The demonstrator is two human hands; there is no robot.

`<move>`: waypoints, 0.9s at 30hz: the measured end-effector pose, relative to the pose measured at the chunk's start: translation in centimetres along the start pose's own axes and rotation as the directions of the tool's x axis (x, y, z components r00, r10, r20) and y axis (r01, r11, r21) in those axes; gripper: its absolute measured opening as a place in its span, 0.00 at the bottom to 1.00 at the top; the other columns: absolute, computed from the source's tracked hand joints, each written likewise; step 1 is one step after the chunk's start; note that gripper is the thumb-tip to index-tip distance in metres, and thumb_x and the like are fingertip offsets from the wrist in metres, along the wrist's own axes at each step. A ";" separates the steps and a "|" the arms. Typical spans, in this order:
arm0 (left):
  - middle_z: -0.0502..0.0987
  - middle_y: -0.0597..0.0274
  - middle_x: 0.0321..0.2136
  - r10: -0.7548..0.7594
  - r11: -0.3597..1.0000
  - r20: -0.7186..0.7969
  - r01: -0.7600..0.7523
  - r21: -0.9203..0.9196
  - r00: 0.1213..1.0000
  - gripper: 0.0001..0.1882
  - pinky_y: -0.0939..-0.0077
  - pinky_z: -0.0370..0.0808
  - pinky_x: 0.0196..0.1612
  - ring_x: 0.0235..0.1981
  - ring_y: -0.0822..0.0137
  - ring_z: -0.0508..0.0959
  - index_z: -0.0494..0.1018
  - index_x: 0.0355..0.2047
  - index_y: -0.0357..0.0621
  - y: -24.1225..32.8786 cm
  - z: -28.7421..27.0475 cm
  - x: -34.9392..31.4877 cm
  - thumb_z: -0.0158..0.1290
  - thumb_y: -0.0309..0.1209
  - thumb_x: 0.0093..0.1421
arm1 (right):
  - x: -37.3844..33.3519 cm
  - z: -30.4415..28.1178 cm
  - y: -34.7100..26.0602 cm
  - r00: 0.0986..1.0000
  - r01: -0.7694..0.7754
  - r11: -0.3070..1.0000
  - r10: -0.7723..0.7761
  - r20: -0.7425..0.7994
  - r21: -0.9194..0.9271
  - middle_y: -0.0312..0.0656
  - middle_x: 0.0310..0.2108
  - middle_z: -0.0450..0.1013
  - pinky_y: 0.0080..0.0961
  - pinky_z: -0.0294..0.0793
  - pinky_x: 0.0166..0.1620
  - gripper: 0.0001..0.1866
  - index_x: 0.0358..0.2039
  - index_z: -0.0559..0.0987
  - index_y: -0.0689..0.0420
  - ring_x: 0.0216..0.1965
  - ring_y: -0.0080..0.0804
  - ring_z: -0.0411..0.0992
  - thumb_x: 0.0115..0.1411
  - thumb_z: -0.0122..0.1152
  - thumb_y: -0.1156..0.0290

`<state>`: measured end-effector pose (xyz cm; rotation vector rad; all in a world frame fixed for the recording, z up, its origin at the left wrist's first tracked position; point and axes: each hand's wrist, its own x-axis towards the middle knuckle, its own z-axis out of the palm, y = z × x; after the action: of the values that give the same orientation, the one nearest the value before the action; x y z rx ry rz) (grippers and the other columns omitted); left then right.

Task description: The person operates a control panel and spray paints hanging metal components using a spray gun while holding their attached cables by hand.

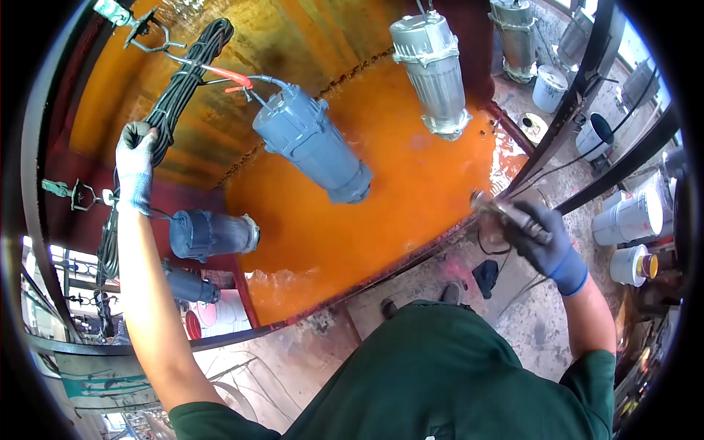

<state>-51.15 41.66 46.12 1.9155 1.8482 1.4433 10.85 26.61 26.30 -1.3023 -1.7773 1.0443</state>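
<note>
Ideally, left fingers (137, 135) pinching the cable (176, 94), right fingers (526, 246) wrapping a metal tool (515, 215) (probably a sprayer), I'd sweep evenly.

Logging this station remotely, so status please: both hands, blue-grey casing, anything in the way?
Left hand gripping coiled black cable. Right hand holding metal tool. Blue-grey casing hanging, tool not touching. Silver casing hangs to its right, not between them.

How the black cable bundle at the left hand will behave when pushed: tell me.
The black cable bundle will probably flex, being many thin strands. It should mostly move together, since a pale band appears to bind it.
</note>
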 end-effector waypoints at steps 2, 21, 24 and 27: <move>0.74 0.70 0.25 -0.043 0.999 0.041 0.043 -0.010 0.998 0.08 0.86 0.67 0.30 0.25 0.79 0.72 0.71 0.31 0.47 0.4 -0.2 -0.5 0.58 0.25 0.67 | -0.8 -0.8 0.2 0.989 -0.108 0.993 0.113 -0.092 0.048 0.45 0.29 0.77 0.30 0.76 0.35 0.14 0.44 0.80 0.64 0.29 0.31 0.77 0.58 0.68 0.74; 0.71 0.69 0.28 0.069 0.996 -0.045 -0.066 0.055 0.997 0.07 0.79 0.70 0.37 0.31 0.76 0.68 0.71 0.32 0.43 0.7 1.6 -0.8 0.59 0.22 0.63 | 1.6 -5.6 -10.1 0.845 0.510 0.730 -0.325 0.425 -0.455 0.43 0.28 0.78 0.37 0.80 0.36 0.16 0.41 0.78 0.57 0.30 0.44 0.81 0.56 0.72 0.63; 0.71 0.67 0.27 0.084 0.988 -0.054 -0.076 0.137 0.995 0.07 0.76 0.70 0.38 0.31 0.74 0.68 0.70 0.31 0.41 0.3 1.8 -0.9 0.59 0.23 0.62 | 3.1 -5.1 -11.4 0.856 0.518 0.788 -0.478 0.198 -0.333 0.45 0.30 0.79 0.34 0.78 0.35 0.17 0.42 0.78 0.59 0.29 0.40 0.80 0.55 0.73 0.70; 0.71 0.65 0.27 0.133 0.965 -0.082 -0.111 0.238 0.988 0.07 0.76 0.71 0.39 0.31 0.73 0.68 0.70 0.31 0.40 0.1 1.5 -1.4 0.59 0.23 0.61 | 3.9 -4.9 -11.7 0.765 0.639 0.731 -0.635 0.105 -0.241 0.46 0.31 0.78 0.32 0.78 0.34 0.15 0.40 0.78 0.61 0.27 0.40 0.79 0.53 0.73 0.73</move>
<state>-49.81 41.24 44.61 2.1358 2.0586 1.4351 9.31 29.30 39.14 -0.6992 -2.1996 0.4312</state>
